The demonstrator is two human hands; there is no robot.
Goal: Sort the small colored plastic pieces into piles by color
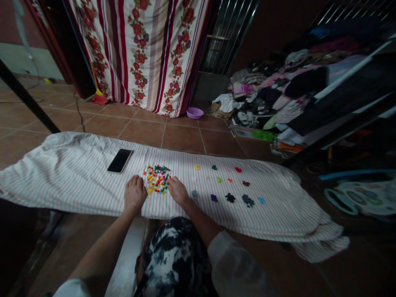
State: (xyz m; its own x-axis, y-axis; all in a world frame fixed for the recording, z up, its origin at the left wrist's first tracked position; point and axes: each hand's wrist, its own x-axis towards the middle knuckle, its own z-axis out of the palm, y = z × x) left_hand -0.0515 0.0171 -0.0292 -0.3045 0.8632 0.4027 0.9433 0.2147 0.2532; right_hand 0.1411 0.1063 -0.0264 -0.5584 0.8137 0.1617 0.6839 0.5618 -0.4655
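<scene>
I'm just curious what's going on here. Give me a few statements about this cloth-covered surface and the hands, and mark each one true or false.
1. The smartphone lies left of the mixed pile of small coloured pieces. True.
2. The left hand rests on the smartphone. False: it rests beside the mixed pile.
3. The right hand is at the right edge of the mixed pile. True.
4. The cloth is plain, without any pattern. False: the cloth has stripes.
5. The purple basin sits on the cloth. False: the basin is on the tiled floor.
</scene>
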